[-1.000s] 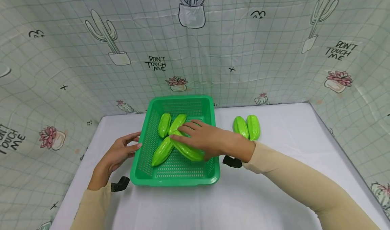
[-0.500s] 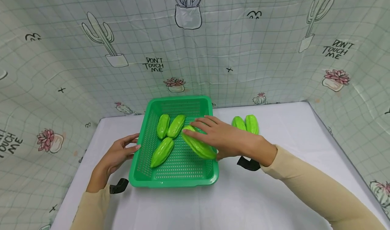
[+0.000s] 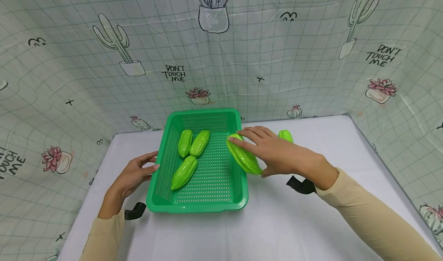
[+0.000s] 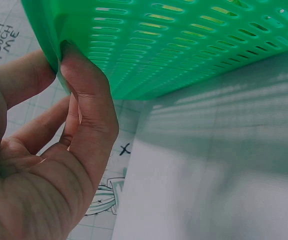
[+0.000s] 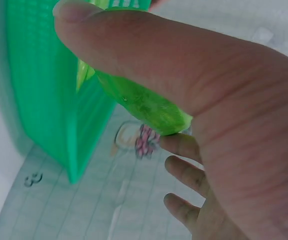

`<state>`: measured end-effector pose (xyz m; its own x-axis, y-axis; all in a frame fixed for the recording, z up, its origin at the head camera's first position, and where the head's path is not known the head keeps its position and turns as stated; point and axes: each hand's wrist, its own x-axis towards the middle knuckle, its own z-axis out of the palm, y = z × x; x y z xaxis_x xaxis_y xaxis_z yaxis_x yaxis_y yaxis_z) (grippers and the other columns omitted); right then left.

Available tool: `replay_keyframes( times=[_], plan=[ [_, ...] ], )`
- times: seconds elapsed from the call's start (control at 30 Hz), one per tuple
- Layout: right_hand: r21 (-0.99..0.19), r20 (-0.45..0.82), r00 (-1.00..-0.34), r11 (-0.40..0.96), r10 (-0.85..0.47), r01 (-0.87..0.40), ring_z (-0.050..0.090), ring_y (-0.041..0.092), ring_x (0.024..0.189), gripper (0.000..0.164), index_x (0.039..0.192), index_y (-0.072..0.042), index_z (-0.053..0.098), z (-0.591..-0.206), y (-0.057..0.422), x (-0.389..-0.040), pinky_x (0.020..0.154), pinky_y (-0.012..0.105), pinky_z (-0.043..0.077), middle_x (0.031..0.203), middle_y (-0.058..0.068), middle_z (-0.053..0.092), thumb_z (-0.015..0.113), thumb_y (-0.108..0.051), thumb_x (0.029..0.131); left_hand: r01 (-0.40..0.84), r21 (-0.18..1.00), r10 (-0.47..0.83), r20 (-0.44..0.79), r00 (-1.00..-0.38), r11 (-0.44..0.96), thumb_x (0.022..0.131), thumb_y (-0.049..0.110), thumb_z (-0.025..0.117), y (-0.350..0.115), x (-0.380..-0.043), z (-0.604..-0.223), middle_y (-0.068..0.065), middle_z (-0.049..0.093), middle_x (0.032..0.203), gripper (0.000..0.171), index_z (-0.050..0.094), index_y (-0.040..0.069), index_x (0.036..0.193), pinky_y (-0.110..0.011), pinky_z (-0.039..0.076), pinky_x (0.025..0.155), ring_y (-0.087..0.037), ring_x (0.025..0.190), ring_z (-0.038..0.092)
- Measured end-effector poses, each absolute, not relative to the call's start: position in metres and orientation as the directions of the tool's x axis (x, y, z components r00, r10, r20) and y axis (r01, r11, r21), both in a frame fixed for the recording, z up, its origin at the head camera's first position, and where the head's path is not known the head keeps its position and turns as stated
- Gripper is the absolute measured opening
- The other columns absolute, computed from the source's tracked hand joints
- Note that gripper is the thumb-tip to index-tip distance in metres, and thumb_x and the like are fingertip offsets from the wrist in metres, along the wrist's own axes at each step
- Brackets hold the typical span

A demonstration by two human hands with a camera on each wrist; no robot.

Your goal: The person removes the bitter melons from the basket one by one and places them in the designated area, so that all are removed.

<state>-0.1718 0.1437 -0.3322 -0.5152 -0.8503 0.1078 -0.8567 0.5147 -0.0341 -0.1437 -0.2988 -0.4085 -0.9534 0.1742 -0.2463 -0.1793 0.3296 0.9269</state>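
Observation:
My right hand [image 3: 278, 153] grips a shiny green ridged gourd [image 3: 243, 156] over the right rim of the green plastic basket [image 3: 197, 208]. In the right wrist view, thumb and fingers lie around the gourd [image 5: 146, 102], with the basket wall [image 5: 41, 95] just beyond. My left hand [image 3: 135, 174] holds the basket's left rim, pinched between thumb and fingers in the left wrist view. Inside the basket lie three more gourds: one at the back left [image 3: 185, 143], one beside it [image 3: 200, 143] and one nearer the front [image 3: 184, 173].
Behind my right hand, on the white tablecloth [image 3: 270, 222], another green gourd [image 3: 285, 135] partly shows. A patterned cloth [image 3: 235, 76] with cactus drawings hangs behind the table and along its sides. Black straps [image 3: 135, 211] hang at both wrists.
My right hand has lifted the gourd from among the others and carried it right, to the basket's right rim. It now hides one of the gourds on the table. The left hand keeps its hold.

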Motion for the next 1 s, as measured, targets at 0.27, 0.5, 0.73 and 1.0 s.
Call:
replay_keyframes(
  times=[0.27,0.5,0.73,1.0],
  plan=[
    [-0.081,0.146,-0.594,0.589,-0.791,-0.804,0.038,0.041,0.147,0.128,0.163,-0.011,0.033,-0.343,0.177,-0.178,0.120,0.061,0.035,0.158,0.018,0.044,0.107,-0.022,0.059,-0.177,0.930,0.182,-0.244,-0.952,0.322,0.109,0.013,0.062,-0.299,-0.145,-0.408,-0.028,0.041,0.145,0.069,0.027,-0.004,0.165,-0.024,0.057,0.088,-0.005,0.095,0.066],
    [-0.120,0.149,-0.644,0.633,-0.750,-0.765,0.037,0.043,0.146,0.128,0.164,-0.013,0.031,-0.354,0.205,-0.184,0.118,0.064,0.034,0.157,0.019,0.043,0.106,-0.019,0.061,-0.180,0.929,0.179,-0.247,-0.952,0.323,0.109,0.013,0.062,-0.299,-0.146,-0.406,-0.028,0.040,0.147,0.069,0.027,-0.003,0.165,-0.023,0.057,0.087,-0.005,0.095,0.066],
    [-0.165,0.117,-0.697,0.678,-0.708,-0.716,0.037,0.044,0.146,0.130,0.165,-0.012,0.029,-0.366,0.227,-0.188,0.119,0.065,0.029,0.158,0.020,0.040,0.106,-0.019,0.060,-0.182,0.931,0.173,-0.246,-0.954,0.317,0.109,0.012,0.062,-0.299,-0.146,-0.406,-0.028,0.040,0.148,0.068,0.028,-0.003,0.165,-0.023,0.058,0.087,-0.005,0.095,0.066],
    [-0.174,0.095,-0.739,0.720,-0.667,-0.672,0.037,0.046,0.144,0.129,0.165,-0.009,0.029,-0.377,0.248,-0.191,0.118,0.066,0.026,0.157,0.023,0.041,0.105,-0.018,0.061,-0.185,0.935,0.173,-0.245,-0.954,0.303,0.108,0.011,0.062,-0.299,-0.145,-0.408,-0.027,0.041,0.145,0.068,0.028,-0.004,0.165,-0.024,0.058,0.085,-0.004,0.093,0.067]
  ],
)
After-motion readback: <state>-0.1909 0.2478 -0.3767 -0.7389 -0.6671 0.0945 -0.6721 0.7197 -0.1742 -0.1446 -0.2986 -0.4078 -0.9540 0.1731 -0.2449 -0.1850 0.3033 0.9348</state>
